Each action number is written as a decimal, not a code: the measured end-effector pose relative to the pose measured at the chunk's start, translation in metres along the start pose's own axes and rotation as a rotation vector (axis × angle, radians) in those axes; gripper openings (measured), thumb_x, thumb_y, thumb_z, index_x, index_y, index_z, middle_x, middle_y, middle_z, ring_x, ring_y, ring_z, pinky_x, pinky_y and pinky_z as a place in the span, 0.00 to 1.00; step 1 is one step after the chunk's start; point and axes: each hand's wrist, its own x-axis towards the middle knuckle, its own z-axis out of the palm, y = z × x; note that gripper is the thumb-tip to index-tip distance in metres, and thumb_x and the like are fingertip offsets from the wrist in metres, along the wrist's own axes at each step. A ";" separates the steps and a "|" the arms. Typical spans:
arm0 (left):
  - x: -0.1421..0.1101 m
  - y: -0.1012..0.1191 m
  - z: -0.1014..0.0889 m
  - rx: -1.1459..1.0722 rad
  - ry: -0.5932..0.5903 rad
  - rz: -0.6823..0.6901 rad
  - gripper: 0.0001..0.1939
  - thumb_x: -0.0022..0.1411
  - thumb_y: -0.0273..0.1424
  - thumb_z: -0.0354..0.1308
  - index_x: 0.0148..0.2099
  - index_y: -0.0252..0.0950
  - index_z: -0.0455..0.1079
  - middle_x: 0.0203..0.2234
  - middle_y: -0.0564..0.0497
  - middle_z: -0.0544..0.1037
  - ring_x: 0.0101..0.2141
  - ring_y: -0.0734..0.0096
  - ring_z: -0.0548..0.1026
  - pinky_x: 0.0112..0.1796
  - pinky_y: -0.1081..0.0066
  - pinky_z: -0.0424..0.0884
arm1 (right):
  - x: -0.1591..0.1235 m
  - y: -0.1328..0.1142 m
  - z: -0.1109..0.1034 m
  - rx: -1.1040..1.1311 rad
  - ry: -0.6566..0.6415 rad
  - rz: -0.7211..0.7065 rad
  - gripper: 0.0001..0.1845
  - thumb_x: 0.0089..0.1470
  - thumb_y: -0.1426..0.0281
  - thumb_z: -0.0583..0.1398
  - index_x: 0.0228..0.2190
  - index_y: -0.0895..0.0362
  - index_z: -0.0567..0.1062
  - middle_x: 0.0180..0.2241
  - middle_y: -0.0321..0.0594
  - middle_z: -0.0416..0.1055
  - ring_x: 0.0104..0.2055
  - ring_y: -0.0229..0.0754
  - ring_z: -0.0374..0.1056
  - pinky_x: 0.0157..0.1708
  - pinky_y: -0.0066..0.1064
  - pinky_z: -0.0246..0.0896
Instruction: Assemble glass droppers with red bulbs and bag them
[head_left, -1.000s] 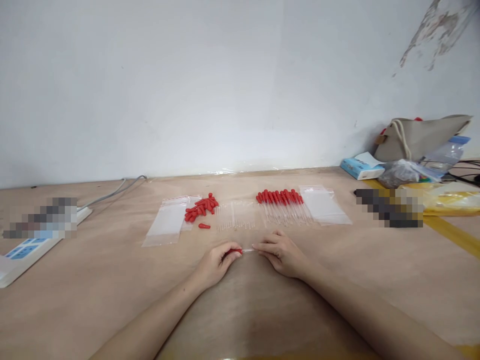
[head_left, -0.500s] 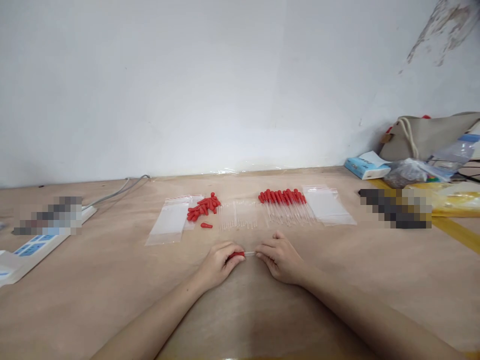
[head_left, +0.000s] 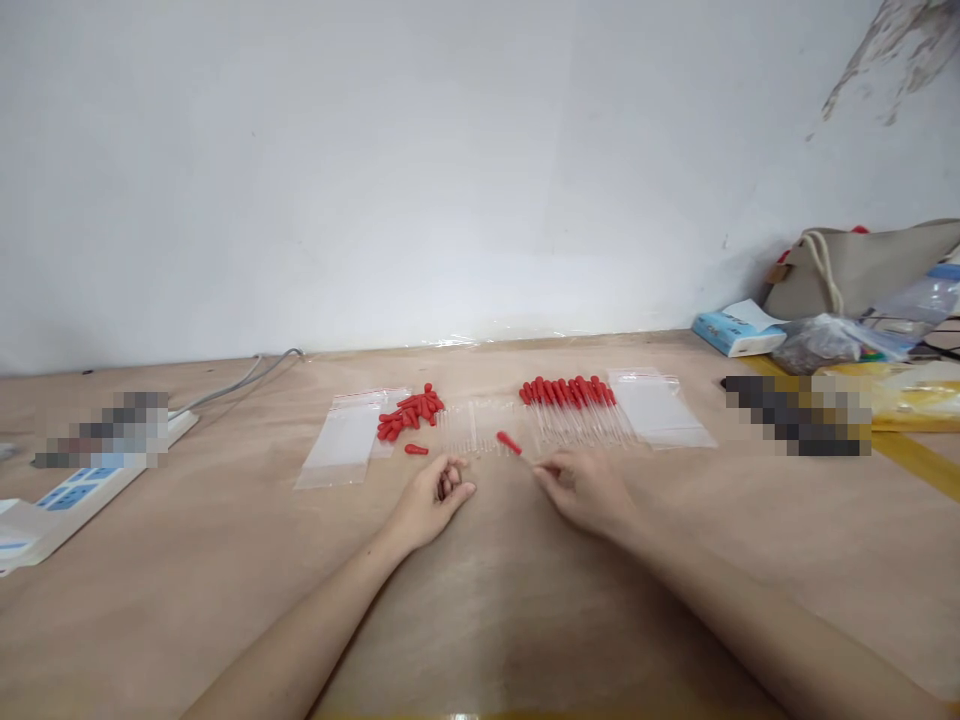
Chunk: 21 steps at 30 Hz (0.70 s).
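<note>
My right hand [head_left: 589, 492] pinches the glass end of a dropper [head_left: 509, 443], whose red rubber bulb points away to the upper left. Left of it, my left hand [head_left: 433, 505] rests on the table with fingers loosely curled and thumb apart, holding nothing. A single red bulb [head_left: 416, 450] lies just beyond that hand, in front of a pile of red bulbs [head_left: 405, 418]. Bare glass tubes [head_left: 474, 428] lie side by side between the pile and a row of bulb-topped droppers [head_left: 574, 393].
Clear zip bags lie flat on both sides: a left bag [head_left: 337, 445] and a right bag [head_left: 664, 412]. At far left is a power strip [head_left: 67, 500] with a grey cable. A tissue pack [head_left: 739, 330], plastic bags and a grey bag [head_left: 877, 270] crowd the right back.
My left hand has let go of the red bulb and opened. My right hand has moved forward and right, carrying the dropper, which is now turned with its bulb pointing away.
</note>
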 end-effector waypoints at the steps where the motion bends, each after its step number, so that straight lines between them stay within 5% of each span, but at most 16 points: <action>1: 0.000 -0.001 0.000 -0.003 -0.013 -0.013 0.12 0.57 0.36 0.53 0.42 0.35 0.64 0.24 0.55 0.66 0.22 0.77 0.63 0.25 0.76 0.63 | 0.005 0.004 -0.001 0.041 0.011 0.099 0.13 0.52 0.67 0.52 0.23 0.56 0.73 0.23 0.37 0.70 0.26 0.37 0.64 0.27 0.28 0.50; 4: 0.000 0.002 0.000 0.056 -0.059 0.069 0.08 0.57 0.34 0.52 0.36 0.35 0.67 0.24 0.55 0.65 0.24 0.76 0.64 0.26 0.75 0.62 | 0.029 0.012 0.000 0.062 0.061 0.330 0.14 0.51 0.65 0.52 0.22 0.56 0.74 0.25 0.38 0.73 0.28 0.40 0.66 0.26 0.28 0.52; 9: -0.002 0.010 -0.004 0.092 -0.076 0.143 0.07 0.58 0.32 0.51 0.34 0.36 0.68 0.25 0.53 0.67 0.25 0.75 0.64 0.27 0.75 0.62 | 0.071 0.011 0.015 -0.086 0.080 0.484 0.13 0.50 0.65 0.52 0.29 0.56 0.75 0.30 0.41 0.74 0.35 0.45 0.68 0.33 0.32 0.52; 21: -0.001 0.009 -0.005 0.086 -0.086 0.152 0.08 0.58 0.33 0.51 0.35 0.36 0.68 0.26 0.52 0.68 0.27 0.74 0.66 0.28 0.74 0.63 | 0.083 0.003 0.032 -0.267 0.024 0.523 0.17 0.51 0.62 0.49 0.31 0.59 0.72 0.27 0.46 0.73 0.33 0.46 0.68 0.40 0.39 0.42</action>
